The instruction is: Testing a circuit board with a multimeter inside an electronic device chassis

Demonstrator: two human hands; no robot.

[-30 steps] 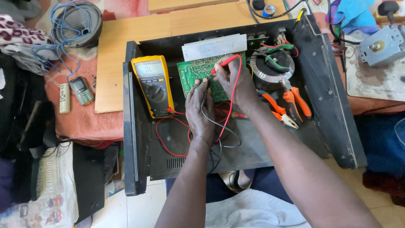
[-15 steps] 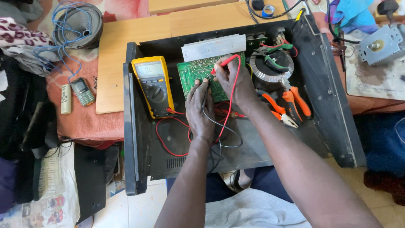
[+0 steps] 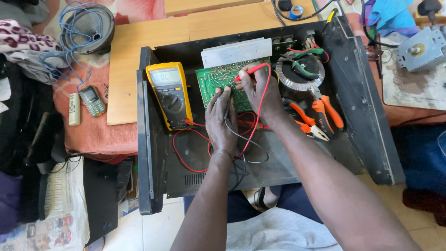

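My right hand (image 3: 260, 90) pinches the red probe (image 3: 251, 70) and my left hand (image 3: 222, 118) presses the black probe, mostly hidden, onto the green circuit board (image 3: 214, 80) inside the opened black chassis (image 3: 357, 107), the yellow multimeter (image 3: 169, 93) beside it already switched on, so probing is underway.

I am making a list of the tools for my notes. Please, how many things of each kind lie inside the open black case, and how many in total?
Yellow meter: 1
Green circuit board: 1
Test probes: 2, the red probe in the right hand, the black probe under the left hand
Orange pliers: 2
Round coil: 1
Total: 7
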